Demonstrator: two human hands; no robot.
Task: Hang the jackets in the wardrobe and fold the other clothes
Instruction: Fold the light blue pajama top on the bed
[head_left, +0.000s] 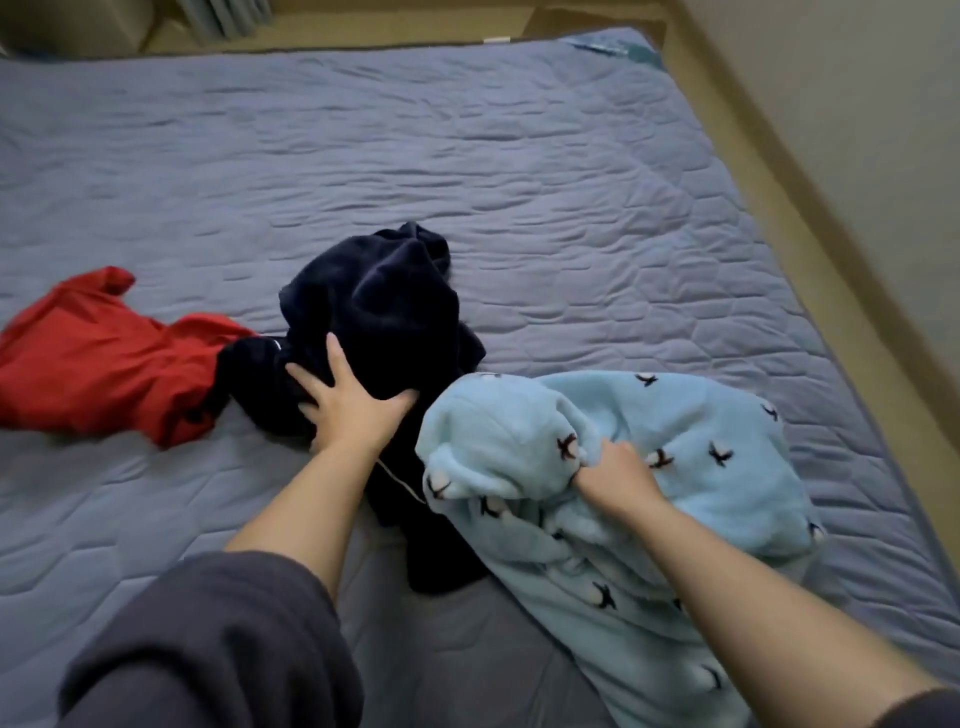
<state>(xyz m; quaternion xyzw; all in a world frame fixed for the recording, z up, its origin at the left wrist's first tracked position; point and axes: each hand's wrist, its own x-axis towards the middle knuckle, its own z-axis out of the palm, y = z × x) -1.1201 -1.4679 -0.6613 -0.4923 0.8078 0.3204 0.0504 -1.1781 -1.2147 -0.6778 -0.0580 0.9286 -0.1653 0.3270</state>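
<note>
On the bed (519, 182), left hand (353, 405) spread on navy garment (384, 301), right hand (618, 478) clutching blue fleece (701, 493)

My right hand (618, 475): fingertips buried in the pale blue fleece (701, 467), unseen. Its lower end: cut by the bottom edge. The red garment (93, 364): left part off frame. The navy garment (384, 301): right side under the fleece. The far-corner items (228, 15): too blurred to name.

On the bed (519, 156), the left garment (93, 364) touches the middle garment (384, 312); the right garment (701, 441) overlaps the middle garment's right edge.
</note>
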